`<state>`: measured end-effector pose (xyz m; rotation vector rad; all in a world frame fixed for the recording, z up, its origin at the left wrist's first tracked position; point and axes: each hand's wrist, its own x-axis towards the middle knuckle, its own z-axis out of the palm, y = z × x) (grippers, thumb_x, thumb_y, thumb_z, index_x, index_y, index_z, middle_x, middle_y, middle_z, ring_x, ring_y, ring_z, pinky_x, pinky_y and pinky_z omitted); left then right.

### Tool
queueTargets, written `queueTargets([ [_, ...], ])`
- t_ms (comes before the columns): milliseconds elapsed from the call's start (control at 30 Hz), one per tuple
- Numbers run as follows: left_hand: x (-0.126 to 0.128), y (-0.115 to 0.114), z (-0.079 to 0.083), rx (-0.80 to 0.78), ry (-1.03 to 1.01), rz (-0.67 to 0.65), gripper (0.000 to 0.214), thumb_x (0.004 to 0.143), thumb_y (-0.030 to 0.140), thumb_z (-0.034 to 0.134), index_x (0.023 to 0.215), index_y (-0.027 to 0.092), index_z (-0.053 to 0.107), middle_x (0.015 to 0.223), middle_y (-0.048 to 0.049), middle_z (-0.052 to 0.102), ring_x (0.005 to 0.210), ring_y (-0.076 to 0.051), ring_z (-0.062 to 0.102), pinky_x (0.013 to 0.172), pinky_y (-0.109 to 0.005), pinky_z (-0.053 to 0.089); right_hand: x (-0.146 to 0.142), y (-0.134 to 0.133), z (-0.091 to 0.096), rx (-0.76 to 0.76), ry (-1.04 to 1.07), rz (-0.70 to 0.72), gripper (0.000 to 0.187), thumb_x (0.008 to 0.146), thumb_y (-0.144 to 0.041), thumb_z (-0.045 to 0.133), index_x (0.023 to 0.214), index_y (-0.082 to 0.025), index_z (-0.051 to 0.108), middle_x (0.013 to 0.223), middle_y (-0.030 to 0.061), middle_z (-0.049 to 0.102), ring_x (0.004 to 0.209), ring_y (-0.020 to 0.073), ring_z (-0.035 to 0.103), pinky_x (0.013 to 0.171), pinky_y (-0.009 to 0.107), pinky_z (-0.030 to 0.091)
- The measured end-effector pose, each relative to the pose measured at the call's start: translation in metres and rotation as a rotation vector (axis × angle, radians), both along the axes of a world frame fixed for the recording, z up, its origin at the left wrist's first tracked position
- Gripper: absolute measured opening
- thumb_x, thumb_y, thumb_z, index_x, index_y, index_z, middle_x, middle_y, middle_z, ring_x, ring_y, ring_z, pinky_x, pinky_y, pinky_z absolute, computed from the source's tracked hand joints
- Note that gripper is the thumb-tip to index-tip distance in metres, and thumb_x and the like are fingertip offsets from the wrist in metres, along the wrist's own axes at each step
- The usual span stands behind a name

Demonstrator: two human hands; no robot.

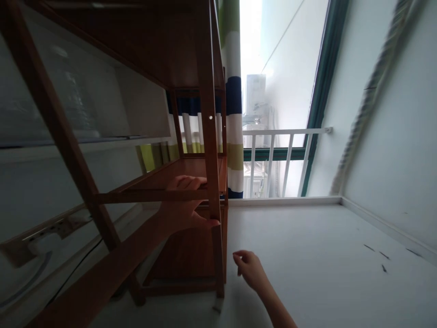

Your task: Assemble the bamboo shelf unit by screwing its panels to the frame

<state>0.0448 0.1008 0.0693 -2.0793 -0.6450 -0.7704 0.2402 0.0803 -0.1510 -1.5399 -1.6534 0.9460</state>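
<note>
A brown wooden shelf rack [210, 136] with several tiers stands on the left, seen from low down. My left hand [186, 207] reaches through its frame and grips the front rail of a lower shelf, thumb against the front post. My right hand [247, 266] hovers lower right of the rack, just above the white floor [307, 259], fingers loosely curled and holding nothing.
A striped green, white and navy curtain [234, 114] hangs behind the rack. A bright window with a white railing [287, 155] is beyond. A white power strip [51, 237] and a black cable lie at the left. White walls enclose the right side.
</note>
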Motion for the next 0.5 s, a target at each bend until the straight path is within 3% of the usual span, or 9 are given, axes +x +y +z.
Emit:
queueTargets([
  [100, 0.0, -0.002, 0.0, 0.041, -0.011, -0.03, 0.076, 0.067, 0.08, 0.03, 0.104, 0.019, 0.056, 0.1, -0.0107, 0.058, 0.087, -0.026, 0.053, 0.084, -0.045, 0.033, 0.031, -0.005, 0.006, 0.093, -0.138, -0.016, 0.023, 0.086, -0.029, 0.054, 0.103, -0.014, 0.059, 0.079, 0.0013, 0.06, 0.078, 0.0146, 0.056, 0.081, 0.035, 0.042],
  [167, 0.0, -0.004, 0.0, 0.046, -0.002, -0.02, 0.079, 0.066, 0.081, 0.032, 0.105, 0.017, 0.056, 0.101, -0.0109, 0.057, 0.089, -0.026, 0.052, 0.085, -0.045, 0.033, 0.041, -0.009, 0.006, 0.129, -0.212, 0.026, 0.022, 0.083, -0.024, 0.058, 0.103, -0.016, 0.061, 0.087, 0.0026, 0.06, 0.084, 0.0159, 0.055, 0.085, 0.036, 0.04],
  [367, -0.001, -0.005, 0.003, 0.01, 0.013, 0.032, 0.078, 0.063, 0.082, 0.036, 0.1, 0.018, 0.057, 0.104, -0.0088, 0.056, 0.089, -0.024, 0.052, 0.091, -0.046, 0.029, 0.025, -0.015, 0.0, 0.155, -0.32, 0.206, 0.025, 0.078, -0.017, 0.06, 0.101, -0.023, 0.066, 0.089, 0.0026, 0.061, 0.078, 0.0143, 0.056, 0.076, 0.028, 0.041],
  [500, -0.003, -0.002, 0.005, 0.004, 0.018, 0.045, 0.078, 0.062, 0.082, 0.038, 0.103, 0.019, 0.056, 0.104, -0.0079, 0.057, 0.089, -0.023, 0.052, 0.092, -0.046, 0.029, 0.018, -0.022, 0.003, 0.159, -0.356, 0.246, 0.028, 0.074, -0.015, 0.061, 0.099, -0.026, 0.067, 0.087, 0.0016, 0.061, 0.075, 0.0139, 0.057, 0.071, 0.023, 0.039],
])
